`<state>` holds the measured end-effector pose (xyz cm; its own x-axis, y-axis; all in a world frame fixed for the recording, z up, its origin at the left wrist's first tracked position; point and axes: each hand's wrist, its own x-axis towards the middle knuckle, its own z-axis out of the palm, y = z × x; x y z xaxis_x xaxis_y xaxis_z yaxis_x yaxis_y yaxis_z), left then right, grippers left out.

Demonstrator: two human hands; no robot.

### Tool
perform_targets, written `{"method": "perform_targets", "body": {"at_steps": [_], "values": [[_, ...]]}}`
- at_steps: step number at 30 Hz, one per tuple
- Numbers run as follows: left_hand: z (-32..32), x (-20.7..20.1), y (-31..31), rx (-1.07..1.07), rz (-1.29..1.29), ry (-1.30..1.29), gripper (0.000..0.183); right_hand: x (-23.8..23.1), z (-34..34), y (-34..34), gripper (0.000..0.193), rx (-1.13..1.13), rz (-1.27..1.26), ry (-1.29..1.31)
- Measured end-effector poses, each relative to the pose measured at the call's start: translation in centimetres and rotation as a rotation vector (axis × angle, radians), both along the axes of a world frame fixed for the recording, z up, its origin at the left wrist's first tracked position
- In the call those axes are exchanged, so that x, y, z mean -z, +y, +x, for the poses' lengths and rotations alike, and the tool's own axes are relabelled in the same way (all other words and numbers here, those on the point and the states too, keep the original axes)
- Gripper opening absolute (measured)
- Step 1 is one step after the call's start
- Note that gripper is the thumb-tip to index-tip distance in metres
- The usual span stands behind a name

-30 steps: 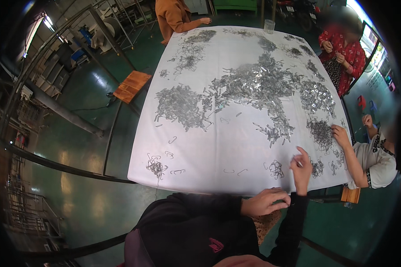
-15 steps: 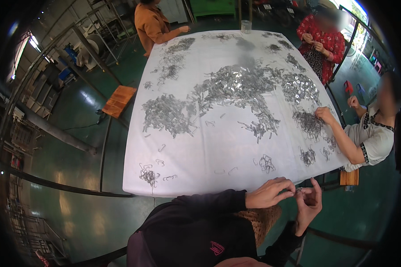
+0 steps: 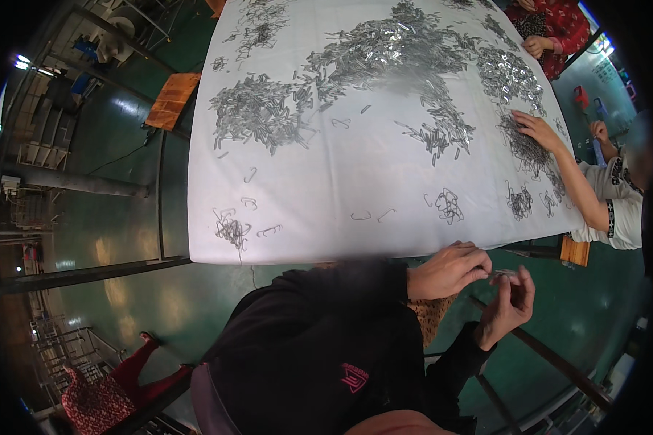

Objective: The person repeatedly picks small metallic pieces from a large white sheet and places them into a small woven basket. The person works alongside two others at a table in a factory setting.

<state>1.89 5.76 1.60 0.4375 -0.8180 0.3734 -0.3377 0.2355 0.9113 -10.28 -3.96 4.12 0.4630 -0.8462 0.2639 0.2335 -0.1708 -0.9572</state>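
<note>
Slim metal piece between the fingertips of two bare hands, just off the table's near edge.
On my feed, the right hand pinches it between thumb and forefinger; the left hand's fingers are bunched beside its other end, though I cannot tell whether they grip anything. I'd expect it light, stiff and slippery, best held by the ends. Beyond the left fingers, bent wire hooks lie on the white table cover.

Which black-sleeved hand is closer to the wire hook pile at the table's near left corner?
Left. The left hand is right of the hook pile; the right hand is farther right.
</note>
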Motion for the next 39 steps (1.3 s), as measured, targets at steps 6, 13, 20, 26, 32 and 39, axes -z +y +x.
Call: {"method": "perform_targets", "body": {"at_steps": [6,13,20,26,32,39], "values": [[4.1,1.3,1.6,-0.259,0.002,-0.063,0.032,0.1,0.0,0.5,0.018,-0.078,-0.046,0.060],[26.9,7.6,8.4,-0.732,0.613,-0.797,0.017,-0.8,0.0,0.4,0.020,-0.136,-0.037,0.105],[28.4,10.3,11.6,-0.649,0.733,-0.822,0.009,-1.0,-0.3,0.1,0.019,-0.176,-0.067,0.089],[28.0,9.8,13.1,-0.628,0.805,-0.821,0.008,-1.3,-1.0,0.5,0.020,-0.146,-0.076,0.046],[28.1,9.2,13.0,-0.631,0.833,-0.829,0.009,-1.0,-1.4,0.6,0.021,-0.136,-0.060,0.015],[28.8,8.7,11.3,-0.522,0.926,-0.814,0.011,-1.1,-1.7,0.7,0.024,-0.113,-0.069,-0.014]]}}
